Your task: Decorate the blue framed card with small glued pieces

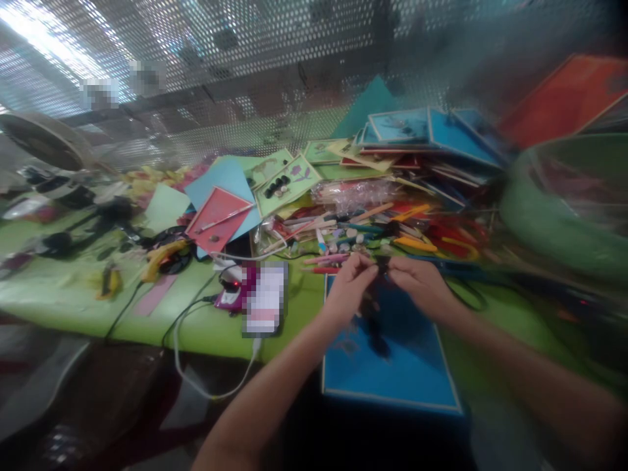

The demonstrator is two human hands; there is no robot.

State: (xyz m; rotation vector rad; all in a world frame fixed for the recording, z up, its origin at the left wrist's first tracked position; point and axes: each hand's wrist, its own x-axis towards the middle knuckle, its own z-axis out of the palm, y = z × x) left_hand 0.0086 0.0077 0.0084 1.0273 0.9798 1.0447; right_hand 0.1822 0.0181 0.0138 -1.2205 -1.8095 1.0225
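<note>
My left hand point(349, 286) and my right hand point(418, 282) meet above the far part of a blue board point(397, 379) with a pale border. Between their fingertips is a small black piece point(382, 263), pinched from both sides; blur hides what it is. Below my hands, dark shapes point(377, 337) lie on the board, and I cannot make out their detail. Fainter marks show at the board's left side. Just beyond my fingers lie pink and red pens point(326, 263) and other small items.
A phone point(266, 297) with a white cable lies left of the board, beside a purple power strip point(234, 297). Further left is a yellow glue gun point(164, 258). Behind lie orange cutters point(415, 243), framed pictures point(289, 183) and stacked boards point(402, 124). A green basin point(569, 190) stands right.
</note>
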